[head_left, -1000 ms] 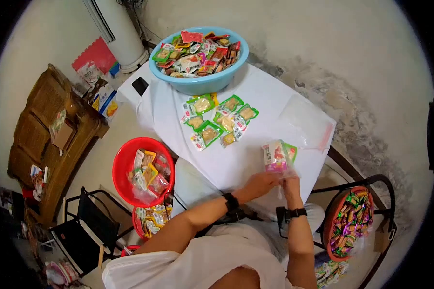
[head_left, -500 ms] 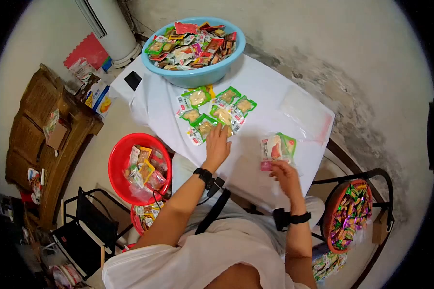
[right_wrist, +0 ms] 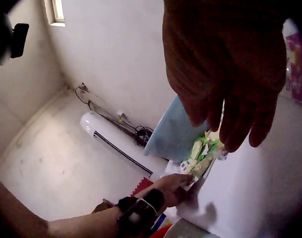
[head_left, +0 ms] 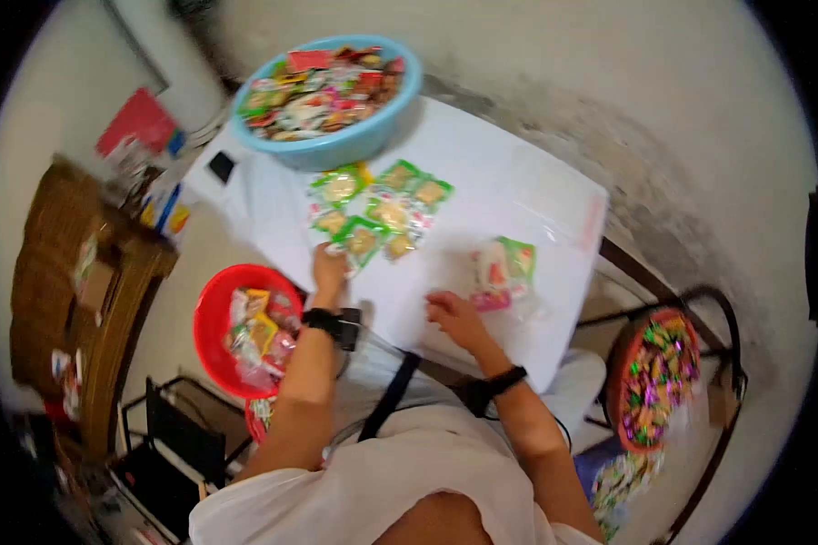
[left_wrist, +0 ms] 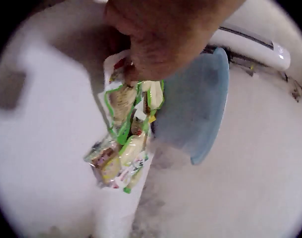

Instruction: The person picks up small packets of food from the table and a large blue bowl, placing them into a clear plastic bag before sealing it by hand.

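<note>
Several green-edged snack packets (head_left: 392, 214) lie in a loose group on the white table. At the group's near left edge, my left hand (head_left: 329, 274) pinches the corner of one packet (left_wrist: 122, 103); my left hand (left_wrist: 163, 37) partly covers that corner in the left wrist view. My right hand (head_left: 459, 322) hovers over the table with relaxed fingers and holds nothing. In the right wrist view the right hand (right_wrist: 225, 69) hangs with its fingers loosely spread. Beyond and right of it lies a clear bag (head_left: 503, 272) with a pink-and-white packet and a green-edged one.
A blue basin (head_left: 354, 145) heaped with packets stands at the table's back left. Flat clear bags (head_left: 554, 204) lie at the right. Beside the table are a red basin (head_left: 211, 350) of packets, a black chair (head_left: 186, 436) and a round basket (head_left: 620, 400) of wrapped sweets.
My left hand has moved left from over the middle of the packets and taken a packet's corner. My right hand has drawn left, away from the bagged packets. The head view has shifted.
</note>
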A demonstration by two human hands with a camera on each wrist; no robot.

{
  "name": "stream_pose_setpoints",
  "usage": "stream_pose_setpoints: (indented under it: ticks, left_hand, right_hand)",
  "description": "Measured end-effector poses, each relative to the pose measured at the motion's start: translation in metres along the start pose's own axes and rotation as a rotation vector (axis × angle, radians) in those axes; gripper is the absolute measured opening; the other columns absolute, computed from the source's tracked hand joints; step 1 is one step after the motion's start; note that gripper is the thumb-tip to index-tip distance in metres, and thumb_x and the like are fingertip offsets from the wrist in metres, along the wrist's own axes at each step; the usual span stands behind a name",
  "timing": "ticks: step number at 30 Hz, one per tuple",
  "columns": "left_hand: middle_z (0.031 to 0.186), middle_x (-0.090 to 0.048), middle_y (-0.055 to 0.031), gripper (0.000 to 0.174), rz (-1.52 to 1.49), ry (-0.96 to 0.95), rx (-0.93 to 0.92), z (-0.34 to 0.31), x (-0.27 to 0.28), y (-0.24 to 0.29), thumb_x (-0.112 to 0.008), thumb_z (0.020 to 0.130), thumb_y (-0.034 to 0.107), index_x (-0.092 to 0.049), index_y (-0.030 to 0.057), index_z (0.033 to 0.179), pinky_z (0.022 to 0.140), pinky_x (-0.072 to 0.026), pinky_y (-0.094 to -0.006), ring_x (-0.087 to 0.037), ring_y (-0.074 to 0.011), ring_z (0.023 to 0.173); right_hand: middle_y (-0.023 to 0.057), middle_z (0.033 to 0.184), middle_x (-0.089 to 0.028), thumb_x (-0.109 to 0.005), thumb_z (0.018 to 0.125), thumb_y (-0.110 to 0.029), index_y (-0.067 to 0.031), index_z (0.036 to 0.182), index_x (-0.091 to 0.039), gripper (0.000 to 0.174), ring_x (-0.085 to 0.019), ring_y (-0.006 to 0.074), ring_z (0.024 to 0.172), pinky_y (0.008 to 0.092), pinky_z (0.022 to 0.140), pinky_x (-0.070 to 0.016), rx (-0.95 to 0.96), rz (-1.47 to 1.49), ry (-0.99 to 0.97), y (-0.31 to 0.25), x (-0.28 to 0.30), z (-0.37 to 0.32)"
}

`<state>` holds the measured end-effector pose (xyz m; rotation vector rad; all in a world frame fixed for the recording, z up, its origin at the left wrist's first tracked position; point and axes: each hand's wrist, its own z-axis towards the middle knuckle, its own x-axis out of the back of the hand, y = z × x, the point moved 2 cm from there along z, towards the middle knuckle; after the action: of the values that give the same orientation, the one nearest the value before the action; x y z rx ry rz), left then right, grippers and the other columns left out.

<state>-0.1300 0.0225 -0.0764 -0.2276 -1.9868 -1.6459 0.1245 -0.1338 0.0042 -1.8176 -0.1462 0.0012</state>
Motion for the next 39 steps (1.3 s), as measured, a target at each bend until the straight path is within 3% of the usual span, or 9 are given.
stream_pose_setpoints:
  ticks: [2,4,12,18,21,23,26,32,39]
  left_hand:
    - [0.073,-0.059,-0.0077,0.022,-0.561,-0.114,0.07,0.0,-0.007,-0.011,-0.056,0.08,0.003,-0.053,-0.0018,0.102,0.048,-0.0484,-0.027,-0.057,-0.0139,0.058]
    - [0.073,-0.059,-0.0036,0.016,-0.402,-0.187,0.103,-0.013,0.007,-0.011,-0.061,0.08,0.008,-0.058,0.0022,0.094,0.042,-0.0395,-0.0223,-0.05,-0.0084,0.052]
    - [0.078,-0.058,0.0011,0.015,-0.798,-0.297,0.148,-0.159,-0.003,0.065,-0.057,0.084,0.009,-0.053,0.0081,0.098,0.048,-0.0397,-0.0181,-0.05,-0.0051,0.056]
    - [0.086,-0.058,-0.0002,0.017,-0.785,-0.616,0.11,-0.217,-0.044,0.099,-0.058,0.086,0.01,-0.051,0.0058,0.101,0.06,-0.0441,-0.02,-0.053,-0.0058,0.076]
    - [0.098,-0.055,-0.0078,0.03,-0.471,-0.749,-0.142,-0.236,-0.065,0.105,-0.061,0.082,0.013,-0.049,0.0032,0.109,0.07,-0.0459,-0.0265,-0.053,-0.015,0.088]
    - [0.107,-0.049,-0.016,0.048,-0.024,-0.669,-0.814,-0.244,-0.071,0.132,-0.068,0.075,0.018,-0.045,0.0015,0.115,0.079,-0.0448,-0.0349,-0.051,-0.0264,0.095]
    - [0.109,-0.046,-0.0201,0.059,0.152,-0.555,-1.057,-0.25,-0.092,0.155,-0.072,0.068,0.023,-0.045,0.0025,0.116,0.082,-0.0428,-0.0398,-0.05,-0.0319,0.096]
    - [0.098,-0.054,-0.0174,0.042,0.322,-0.546,-1.022,-0.232,-0.132,0.147,-0.065,0.076,0.016,-0.049,0.0007,0.111,0.079,-0.0435,-0.0403,-0.053,-0.0333,0.092]
    - [0.078,-0.056,-0.012,0.015,0.046,-0.537,-0.967,-0.216,-0.115,0.157,-0.058,0.081,0.011,-0.062,0.0041,0.094,0.06,-0.0464,-0.036,-0.057,-0.0298,0.072]
  right_hand:
    - [0.0089,0.093,-0.061,-0.056,0.086,-0.022,-0.0006,0.113,-0.054,0.034,-0.057,0.0135,0.08,0.0268,0.071,-0.0468,-0.052,0.003,-0.018,0.0,-0.005,-0.001]
    - [0.009,0.093,-0.06,-0.057,0.085,-0.024,-0.0005,0.115,-0.052,0.038,-0.057,0.0136,0.08,0.0272,0.07,-0.0467,-0.067,0.049,0.02,0.002,-0.01,-0.008]
    - [0.0081,0.096,-0.059,-0.058,0.085,-0.026,-0.0011,0.119,-0.049,0.043,-0.056,0.0115,0.083,0.0245,0.068,-0.0462,-0.15,0.4,0.16,-0.009,-0.015,-0.011]
    - [0.0007,0.093,-0.059,-0.053,0.089,-0.018,-0.0043,0.115,-0.05,0.029,-0.056,0.0076,0.083,0.0215,0.064,-0.0467,0.107,0.547,0.355,-0.002,0.034,-0.03]
    - [0.0029,0.099,-0.057,-0.052,0.089,-0.014,-0.0028,0.115,-0.05,0.029,-0.056,0.0099,0.082,0.0215,0.062,-0.0477,0.008,0.47,0.487,-0.038,0.08,-0.088]
    - [0.0044,0.1,-0.059,-0.049,0.09,-0.012,-0.0014,0.117,-0.049,0.029,-0.056,0.0107,0.089,0.0241,0.074,-0.0468,-0.001,0.405,0.554,-0.034,0.108,-0.123]
    - [0.0059,0.1,-0.061,-0.047,0.09,-0.011,-0.0004,0.114,-0.051,0.027,-0.059,0.0123,0.087,0.0257,0.076,-0.0469,0.05,0.486,0.654,0.007,0.135,-0.163]
    - [0.0063,0.098,-0.061,-0.049,0.09,-0.013,-0.0003,0.108,-0.052,0.023,-0.06,0.0128,0.083,0.0259,0.069,-0.0507,-0.16,0.783,0.361,0.046,0.127,-0.185]
    - [0.0003,0.09,-0.06,-0.052,0.089,-0.018,-0.0044,0.112,-0.055,0.027,-0.055,0.0061,0.072,0.0198,0.057,-0.0431,-0.335,0.267,0.214,0.014,0.123,-0.129]
